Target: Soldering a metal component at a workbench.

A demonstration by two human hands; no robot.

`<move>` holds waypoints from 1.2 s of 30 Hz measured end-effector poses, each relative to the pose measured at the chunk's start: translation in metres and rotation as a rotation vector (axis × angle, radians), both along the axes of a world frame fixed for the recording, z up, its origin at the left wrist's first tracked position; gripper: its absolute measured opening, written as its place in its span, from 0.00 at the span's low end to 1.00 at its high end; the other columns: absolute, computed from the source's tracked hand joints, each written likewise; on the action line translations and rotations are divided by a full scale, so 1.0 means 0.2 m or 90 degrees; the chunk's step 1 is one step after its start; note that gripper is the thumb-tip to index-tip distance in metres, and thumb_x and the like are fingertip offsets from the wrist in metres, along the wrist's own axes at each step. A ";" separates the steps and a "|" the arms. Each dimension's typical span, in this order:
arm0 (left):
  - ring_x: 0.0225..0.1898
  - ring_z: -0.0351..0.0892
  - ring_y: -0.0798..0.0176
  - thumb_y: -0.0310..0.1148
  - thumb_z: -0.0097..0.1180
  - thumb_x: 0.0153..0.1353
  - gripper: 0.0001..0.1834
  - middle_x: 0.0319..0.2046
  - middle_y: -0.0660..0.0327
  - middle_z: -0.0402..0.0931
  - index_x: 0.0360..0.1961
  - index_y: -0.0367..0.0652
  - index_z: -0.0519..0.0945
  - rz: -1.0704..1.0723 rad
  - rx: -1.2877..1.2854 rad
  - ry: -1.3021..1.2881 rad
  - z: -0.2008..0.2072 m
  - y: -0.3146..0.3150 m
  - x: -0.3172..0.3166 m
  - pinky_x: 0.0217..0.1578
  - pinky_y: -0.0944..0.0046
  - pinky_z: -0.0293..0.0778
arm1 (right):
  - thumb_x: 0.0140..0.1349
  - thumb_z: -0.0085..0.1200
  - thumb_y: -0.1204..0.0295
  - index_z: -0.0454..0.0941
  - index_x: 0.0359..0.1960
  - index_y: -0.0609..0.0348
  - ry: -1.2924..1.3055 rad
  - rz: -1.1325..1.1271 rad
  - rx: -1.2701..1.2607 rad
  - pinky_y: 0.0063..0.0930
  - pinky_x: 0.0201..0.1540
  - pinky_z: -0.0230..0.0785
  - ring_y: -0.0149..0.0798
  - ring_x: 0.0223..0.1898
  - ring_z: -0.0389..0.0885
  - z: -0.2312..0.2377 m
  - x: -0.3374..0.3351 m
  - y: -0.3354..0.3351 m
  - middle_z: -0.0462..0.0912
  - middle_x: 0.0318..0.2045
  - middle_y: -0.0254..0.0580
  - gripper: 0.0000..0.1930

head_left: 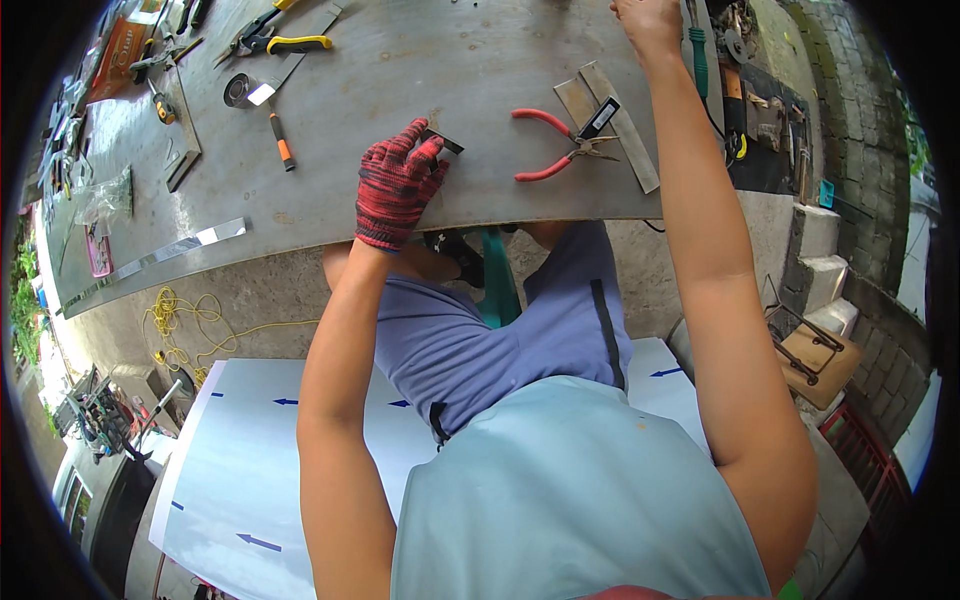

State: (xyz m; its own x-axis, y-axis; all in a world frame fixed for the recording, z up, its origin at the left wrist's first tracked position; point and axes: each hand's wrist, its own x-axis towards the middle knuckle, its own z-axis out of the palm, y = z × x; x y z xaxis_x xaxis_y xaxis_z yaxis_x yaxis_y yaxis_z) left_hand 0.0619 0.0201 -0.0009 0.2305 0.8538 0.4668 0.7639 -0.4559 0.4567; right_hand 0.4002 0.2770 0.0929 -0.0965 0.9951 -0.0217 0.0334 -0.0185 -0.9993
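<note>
We see left hand point(398, 185), in red knit glove, pinching small bent metal piece point(441, 144) at near edge of grey workbench point(400, 60). We judge piece thin, stiff, light, sharp-edged; best grip on flat face, glove side. Right hand point(648, 20) bare, reaching to far bench edge; whether it holds anything, we cannot tell. Red-handled pliers point(548, 145) lie just right of piece, beside flat metal strips point(620, 120). Yellow-handled snips point(270, 40) well apart, far left.

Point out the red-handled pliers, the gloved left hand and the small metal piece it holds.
red-handled pliers point(560, 147): head view, near the pivot where the handles meet.
gloved left hand point(397, 185): head view, back of the red knit glove.
small metal piece point(447, 145): head view, dark end beyond the fingers.
</note>
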 end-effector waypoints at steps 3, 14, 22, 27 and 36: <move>0.49 0.82 0.48 0.28 0.77 0.51 0.30 0.60 0.52 0.82 0.56 0.53 0.79 0.004 0.009 0.004 0.01 -0.01 0.00 0.50 0.48 0.77 | 0.69 0.64 0.66 0.86 0.51 0.69 -0.500 -0.152 -0.097 0.32 0.40 0.79 0.34 0.36 0.87 0.13 -0.12 -0.14 0.89 0.35 0.44 0.17; 0.48 0.82 0.48 0.28 0.77 0.51 0.29 0.62 0.53 0.81 0.55 0.54 0.81 -0.003 0.032 0.027 0.02 -0.01 0.00 0.49 0.49 0.77 | 0.72 0.62 0.68 0.89 0.51 0.58 -0.492 -0.300 0.200 0.27 0.45 0.81 0.31 0.39 0.90 0.07 0.45 -0.37 0.92 0.37 0.37 0.12; 0.48 0.82 0.52 0.31 0.75 0.54 0.27 0.64 0.58 0.78 0.56 0.57 0.81 -0.016 0.099 0.165 0.04 0.00 -0.01 0.48 0.51 0.76 | 0.72 0.60 0.72 0.89 0.49 0.58 -0.495 -0.225 0.236 0.26 0.44 0.80 0.30 0.37 0.89 0.13 0.31 -0.64 0.92 0.37 0.37 0.09; 0.49 0.82 0.54 0.31 0.73 0.55 0.26 0.64 0.60 0.77 0.56 0.57 0.81 -0.074 0.098 0.217 0.06 0.02 0.00 0.47 0.51 0.76 | 0.71 0.60 0.73 0.89 0.47 0.59 -0.478 -0.203 0.231 0.26 0.42 0.79 0.31 0.36 0.89 0.10 0.25 -0.73 0.91 0.38 0.38 0.08; 0.50 0.83 0.54 0.30 0.71 0.56 0.24 0.64 0.59 0.78 0.55 0.56 0.81 -0.063 0.087 0.100 0.05 0.09 0.04 0.47 0.52 0.79 | 0.71 0.60 0.74 0.88 0.46 0.59 -0.485 -0.253 0.258 0.27 0.43 0.80 0.33 0.37 0.90 0.13 0.36 -0.73 0.91 0.38 0.38 0.08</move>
State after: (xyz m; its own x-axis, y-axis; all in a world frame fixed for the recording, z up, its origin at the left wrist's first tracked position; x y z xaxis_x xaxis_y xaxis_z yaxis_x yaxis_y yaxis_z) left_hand 0.0690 0.0391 0.0090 0.3892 0.7542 0.5288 0.7691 -0.5821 0.2641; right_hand 0.4732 0.1309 0.1184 0.1482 0.8979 0.4144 0.7451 0.1742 -0.6438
